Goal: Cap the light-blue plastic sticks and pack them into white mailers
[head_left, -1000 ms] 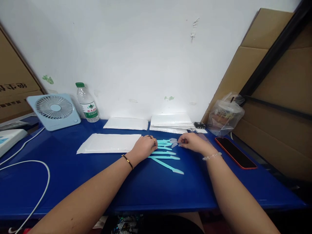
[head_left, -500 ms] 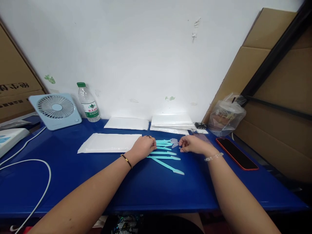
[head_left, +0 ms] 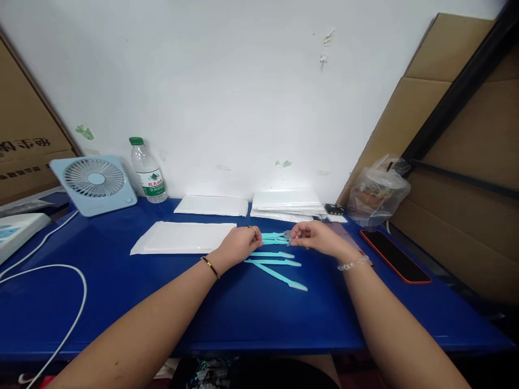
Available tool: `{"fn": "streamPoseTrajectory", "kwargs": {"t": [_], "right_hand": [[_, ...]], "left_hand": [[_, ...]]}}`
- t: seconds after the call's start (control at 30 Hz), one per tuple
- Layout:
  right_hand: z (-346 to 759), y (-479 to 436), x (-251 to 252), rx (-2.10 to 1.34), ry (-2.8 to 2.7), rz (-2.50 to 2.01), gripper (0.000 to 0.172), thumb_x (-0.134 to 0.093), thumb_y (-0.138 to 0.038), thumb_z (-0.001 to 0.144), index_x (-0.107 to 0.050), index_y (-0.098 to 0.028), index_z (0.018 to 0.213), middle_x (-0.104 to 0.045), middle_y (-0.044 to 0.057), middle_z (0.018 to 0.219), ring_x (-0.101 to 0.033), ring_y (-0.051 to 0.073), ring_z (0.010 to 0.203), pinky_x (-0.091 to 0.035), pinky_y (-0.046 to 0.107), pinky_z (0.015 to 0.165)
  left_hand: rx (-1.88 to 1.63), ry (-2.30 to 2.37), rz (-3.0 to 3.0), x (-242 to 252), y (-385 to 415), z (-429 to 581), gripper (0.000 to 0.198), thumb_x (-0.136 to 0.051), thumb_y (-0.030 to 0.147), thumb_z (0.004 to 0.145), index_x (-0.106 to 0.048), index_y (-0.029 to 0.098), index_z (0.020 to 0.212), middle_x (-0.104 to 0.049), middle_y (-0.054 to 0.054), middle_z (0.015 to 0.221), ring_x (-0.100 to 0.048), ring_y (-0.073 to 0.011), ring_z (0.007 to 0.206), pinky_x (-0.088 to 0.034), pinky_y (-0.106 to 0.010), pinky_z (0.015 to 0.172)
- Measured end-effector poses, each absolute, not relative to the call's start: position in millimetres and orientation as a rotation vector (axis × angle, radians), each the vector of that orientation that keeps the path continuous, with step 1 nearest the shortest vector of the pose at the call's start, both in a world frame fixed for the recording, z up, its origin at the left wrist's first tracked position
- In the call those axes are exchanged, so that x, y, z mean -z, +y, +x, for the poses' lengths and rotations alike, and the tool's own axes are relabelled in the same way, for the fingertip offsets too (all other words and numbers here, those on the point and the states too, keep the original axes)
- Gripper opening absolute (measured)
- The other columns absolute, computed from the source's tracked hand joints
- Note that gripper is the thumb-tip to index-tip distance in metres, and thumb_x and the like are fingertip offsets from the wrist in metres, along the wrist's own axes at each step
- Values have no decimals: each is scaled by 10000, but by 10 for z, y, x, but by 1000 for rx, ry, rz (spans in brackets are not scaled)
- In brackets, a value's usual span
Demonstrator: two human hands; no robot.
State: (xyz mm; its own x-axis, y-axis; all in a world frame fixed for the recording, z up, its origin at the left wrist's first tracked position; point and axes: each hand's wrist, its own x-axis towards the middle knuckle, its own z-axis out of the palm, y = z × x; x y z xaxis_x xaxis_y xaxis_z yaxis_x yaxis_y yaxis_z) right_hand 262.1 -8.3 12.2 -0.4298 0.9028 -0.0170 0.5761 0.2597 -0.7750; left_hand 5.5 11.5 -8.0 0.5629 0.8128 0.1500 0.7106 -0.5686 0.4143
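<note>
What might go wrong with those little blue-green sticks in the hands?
1. The left hand and right hand grip the bundle of thin teal plastic sticks with clear tips only at its ends, so one might slip out and drop.
2. The three loose teal sticks lie close to both wrists on the glossy blue table; a nudge might scatter them.

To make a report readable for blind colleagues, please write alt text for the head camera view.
Two bare hands hold a bundle of turquoise sticks between them on a blue table: the left hand at the handle ends, the right hand pinching the clear-capped tips. Three more sticks lie nearer the camera; a white padded envelope lies to the left.
</note>
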Motion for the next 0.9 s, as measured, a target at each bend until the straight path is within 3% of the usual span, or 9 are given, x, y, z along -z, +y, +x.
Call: {"fn": "streamPoseTrajectory", "kwargs": {"t": [0.23,0.43,0.53,0.7,0.9], "right_hand": [[2554,-109,-128,-925,-2141,-1362,249,-645,-366,752,-651,-160,892,-618,14,681,-544,123,587,-444,246,561],[2494,-137,-124,-1150,-2159,-1259,278,-609,-403,778,-652,-155,897,-648,32,715,-588,139,619,-458,251,569],[2567,-87,-71,-923,-2213,-1329,247,-588,-369,795,-662,-165,914,-648,31,750,-578,137,626,-449,251,578],[2655,11,34,-497,-2403,-1379,129,-615,-220,755,-676,-168,855,-639,53,849,-570,155,718,-441,266,655],[2624,3,20,-495,-2410,-1392,102,-587,-237,794,-664,-172,809,-637,47,826,-575,157,713,-435,257,640]], "left_hand": [[-524,1221,2414,101,120,54,143,-527,329,830,-584,203,791,-634,8,713,-569,-148,656,-360,-236,559],[-400,1054,2327,71,57,61,193,-537,378,825,-603,197,804,-638,11,728,-569,-128,634,-381,-221,546],[-379,1085,2407,79,59,66,189,-550,377,822,-616,199,821,-649,6,770,-583,-136,672,-397,-230,579],[-487,1299,2729,113,134,62,164,-584,294,813,-646,219,945,-649,-30,987,-582,-202,908,-404,-290,759],[-406,1329,2818,140,180,63,97,-559,248,832,-654,225,824,-660,-8,842,-590,-184,825,-368,-290,703]]}}
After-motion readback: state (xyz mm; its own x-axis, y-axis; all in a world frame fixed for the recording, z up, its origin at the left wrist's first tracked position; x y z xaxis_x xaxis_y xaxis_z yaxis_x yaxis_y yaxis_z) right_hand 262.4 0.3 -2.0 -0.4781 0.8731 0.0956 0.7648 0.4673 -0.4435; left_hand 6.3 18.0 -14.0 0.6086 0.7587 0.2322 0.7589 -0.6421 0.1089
